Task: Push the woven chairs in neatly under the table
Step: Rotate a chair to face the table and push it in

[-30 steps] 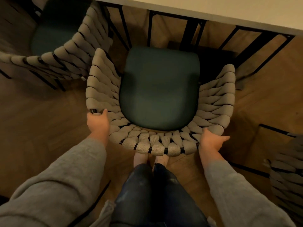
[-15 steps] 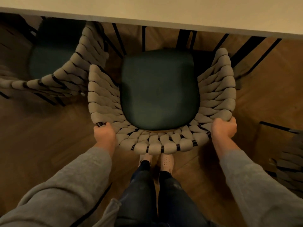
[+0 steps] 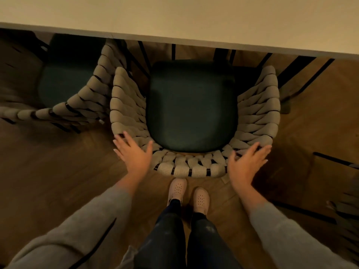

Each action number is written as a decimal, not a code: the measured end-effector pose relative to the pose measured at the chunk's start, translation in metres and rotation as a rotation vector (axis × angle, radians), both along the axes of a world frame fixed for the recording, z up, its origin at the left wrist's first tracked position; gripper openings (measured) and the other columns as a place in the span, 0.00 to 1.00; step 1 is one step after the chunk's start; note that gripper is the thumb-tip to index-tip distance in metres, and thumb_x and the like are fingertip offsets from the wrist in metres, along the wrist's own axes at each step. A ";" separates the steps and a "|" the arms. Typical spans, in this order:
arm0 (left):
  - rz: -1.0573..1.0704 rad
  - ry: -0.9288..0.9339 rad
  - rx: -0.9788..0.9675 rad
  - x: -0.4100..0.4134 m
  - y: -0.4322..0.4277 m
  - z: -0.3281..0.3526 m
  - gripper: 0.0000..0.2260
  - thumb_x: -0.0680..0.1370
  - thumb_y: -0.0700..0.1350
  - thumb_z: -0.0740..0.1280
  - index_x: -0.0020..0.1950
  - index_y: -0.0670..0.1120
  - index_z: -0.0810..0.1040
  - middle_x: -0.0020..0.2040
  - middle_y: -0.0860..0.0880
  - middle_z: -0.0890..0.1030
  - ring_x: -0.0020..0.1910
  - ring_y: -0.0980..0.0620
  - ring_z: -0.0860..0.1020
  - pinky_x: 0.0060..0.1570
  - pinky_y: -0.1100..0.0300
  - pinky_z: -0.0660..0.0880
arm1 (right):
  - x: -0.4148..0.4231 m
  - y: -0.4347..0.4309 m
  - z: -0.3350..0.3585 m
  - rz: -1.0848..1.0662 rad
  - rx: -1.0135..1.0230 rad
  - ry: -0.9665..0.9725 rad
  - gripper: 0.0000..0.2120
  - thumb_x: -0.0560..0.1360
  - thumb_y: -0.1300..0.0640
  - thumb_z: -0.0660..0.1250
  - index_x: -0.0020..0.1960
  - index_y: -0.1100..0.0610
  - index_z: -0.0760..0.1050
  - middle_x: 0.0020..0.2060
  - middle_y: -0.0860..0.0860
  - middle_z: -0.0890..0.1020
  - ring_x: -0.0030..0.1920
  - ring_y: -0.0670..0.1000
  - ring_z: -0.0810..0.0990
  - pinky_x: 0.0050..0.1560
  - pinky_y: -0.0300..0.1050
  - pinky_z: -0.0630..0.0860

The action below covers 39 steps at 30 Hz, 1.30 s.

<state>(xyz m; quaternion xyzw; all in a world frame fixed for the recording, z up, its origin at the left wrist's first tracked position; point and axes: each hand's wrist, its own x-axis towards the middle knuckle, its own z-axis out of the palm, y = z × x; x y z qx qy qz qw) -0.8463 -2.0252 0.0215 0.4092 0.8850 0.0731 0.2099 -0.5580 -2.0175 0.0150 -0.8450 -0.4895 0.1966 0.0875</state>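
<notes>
Seen from above, a person's two hands are held at the back of a woven chair (image 3: 258, 113). The left hand (image 3: 134, 152) is open, with fingers straight and spread, and holds nothing. Its fingertips lie over the chair's rear left corner. The right hand (image 3: 247, 162) is open in the same way, its fingers fanned over the rear right corner. Both hands are slightly blurred, and it is not clear whether the fingertips touch the weave.

Between the two hands runs the curved backrest, made of thick beige cord wound over a dark frame. Just beyond the hands, a dark green seat cushion (image 3: 192, 107) fills the chair. Further out, the front of the cushion lies near the edge of a pale table (image 3: 194, 20). Almost all of the seat shows clear of the tabletop. Dark metal bars (image 3: 297, 68) stand beneath the table.

Out past the left hand, a second woven chair (image 3: 87, 101) stands turned at an angle. Its arm is just beside the first chair's left arm, and its dark seat reaches the table's edge. Out past the right hand, at the picture's edge, is part of a third chair (image 3: 347, 216), which is blurred.

Nearer the body than the hands, two pale shoes (image 3: 177, 188) stand on the wooden floor (image 3: 48, 171) just behind the backrest. Dark trousers (image 3: 194, 239) rise above them. Grey sleeves (image 3: 77, 230) cover both forearms.
</notes>
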 end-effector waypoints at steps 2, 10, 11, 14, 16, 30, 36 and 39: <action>-0.532 0.126 0.011 0.014 -0.020 0.001 0.39 0.76 0.71 0.49 0.79 0.48 0.48 0.80 0.43 0.46 0.78 0.44 0.40 0.71 0.50 0.27 | -0.003 -0.021 -0.005 0.414 -0.009 -0.109 0.34 0.79 0.36 0.53 0.77 0.57 0.57 0.77 0.58 0.57 0.78 0.57 0.49 0.74 0.60 0.33; -1.384 0.149 -0.425 0.025 -0.001 -0.001 0.20 0.80 0.54 0.61 0.69 0.50 0.65 0.59 0.46 0.78 0.55 0.46 0.78 0.54 0.51 0.76 | 0.024 0.012 0.005 1.285 -0.461 -0.247 0.30 0.74 0.39 0.61 0.74 0.46 0.62 0.62 0.46 0.77 0.63 0.50 0.75 0.71 0.58 0.63; -1.412 0.153 -0.430 0.023 0.003 0.001 0.18 0.80 0.52 0.61 0.68 0.50 0.66 0.56 0.46 0.79 0.52 0.47 0.78 0.51 0.51 0.76 | 0.020 0.016 0.005 1.277 -0.461 -0.256 0.26 0.74 0.43 0.63 0.71 0.45 0.65 0.57 0.46 0.79 0.56 0.49 0.78 0.64 0.54 0.72; -1.414 0.152 -0.404 0.009 0.021 0.007 0.17 0.81 0.50 0.61 0.69 0.50 0.66 0.55 0.47 0.80 0.51 0.48 0.79 0.50 0.55 0.76 | 0.004 0.029 0.007 1.270 -0.413 -0.211 0.18 0.75 0.47 0.64 0.64 0.45 0.69 0.48 0.46 0.80 0.46 0.48 0.79 0.47 0.43 0.75; -1.404 0.186 -0.384 -0.004 0.035 0.010 0.17 0.81 0.49 0.61 0.69 0.51 0.65 0.54 0.48 0.80 0.51 0.49 0.79 0.49 0.56 0.74 | -0.009 0.042 0.011 1.260 -0.381 -0.213 0.17 0.75 0.47 0.63 0.63 0.46 0.69 0.46 0.46 0.80 0.44 0.48 0.78 0.43 0.42 0.71; -1.340 0.322 -0.337 -0.054 0.122 0.020 0.24 0.79 0.57 0.62 0.74 0.55 0.62 0.61 0.49 0.78 0.57 0.49 0.78 0.53 0.56 0.74 | -0.070 0.117 0.014 1.205 -0.295 -0.232 0.16 0.75 0.47 0.64 0.62 0.47 0.72 0.47 0.49 0.81 0.48 0.52 0.81 0.48 0.45 0.75; -1.354 0.273 -0.308 -0.058 0.125 0.013 0.22 0.78 0.58 0.62 0.72 0.56 0.64 0.63 0.51 0.76 0.58 0.50 0.77 0.53 0.56 0.75 | -0.067 0.118 0.006 1.205 -0.284 -0.212 0.18 0.75 0.47 0.65 0.64 0.46 0.71 0.45 0.48 0.81 0.45 0.50 0.80 0.44 0.43 0.74; -1.356 0.226 -0.319 -0.055 0.126 0.010 0.22 0.78 0.58 0.63 0.71 0.56 0.65 0.63 0.51 0.76 0.58 0.50 0.77 0.55 0.55 0.75 | -0.063 0.115 0.002 1.186 -0.257 -0.214 0.18 0.74 0.47 0.66 0.63 0.47 0.71 0.45 0.48 0.81 0.45 0.50 0.80 0.43 0.43 0.73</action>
